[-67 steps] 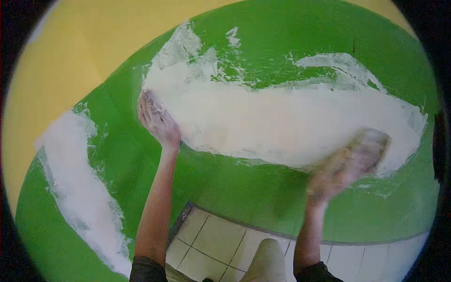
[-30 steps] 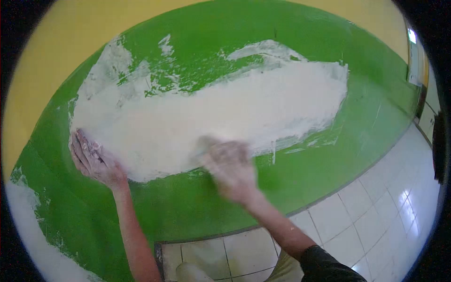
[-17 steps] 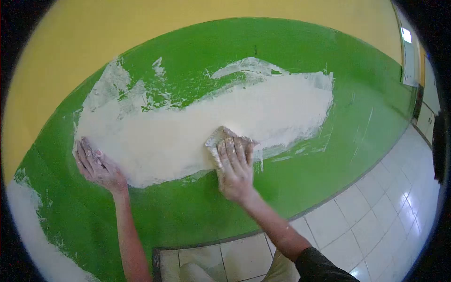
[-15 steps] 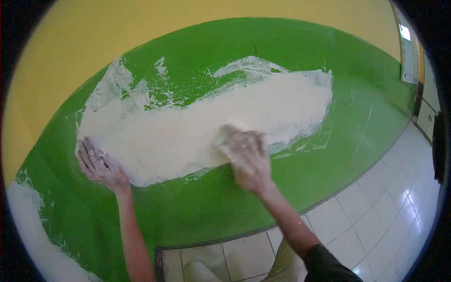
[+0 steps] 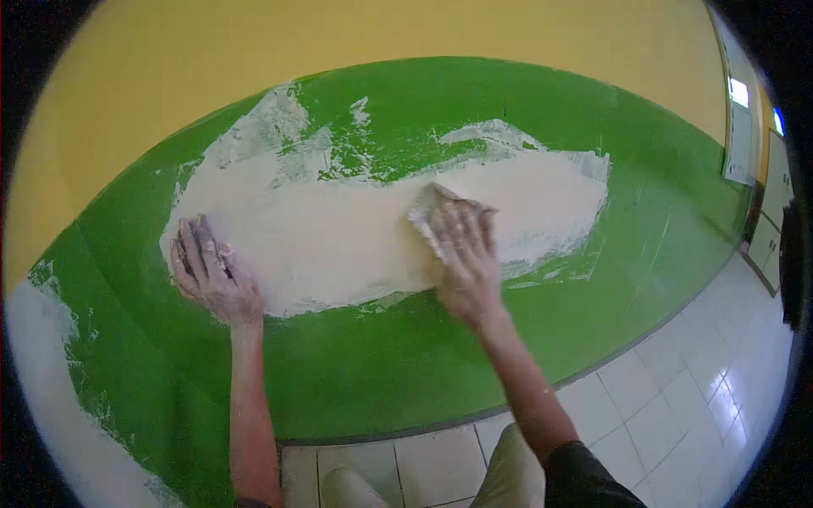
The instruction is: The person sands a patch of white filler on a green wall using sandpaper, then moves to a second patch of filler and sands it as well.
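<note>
Head view first: at the far left we are seeing a long white strip (image 5: 38,364) running down the green wall section (image 5: 356,372), its right edge ragged. Above, the yellow wall (image 5: 339,34) is meeting the green along a wide arch. Next we are coming to our left hand (image 5: 216,275), which is lying against the left end of the large white patch (image 5: 339,237). Its fingers are pointing up, coated with pale powder (darker smudges are showing between them). Its grip is holding nothing that we can see, the fingers lying long and nearly straight. The patch is stretching on to the right across the green, streaky at its upper left and smoother through its middle. Just right of that middle, our right hand (image 5: 470,271) is pressing a greyish sheet (image 5: 423,213) against the white surface. That grip is holding the sheet under its fingers, a corner jutting out to their upper left; where the thumb is resting, we cannot tell. Our right arm (image 5: 529,389) is slanting down into a dark sleeve (image 5: 584,478). Beyond it, the tiled floor (image 5: 660,381) is shining. At the far right, a pale panel (image 5: 739,140) and cabinet doors (image 5: 766,250) are showing.
</note>
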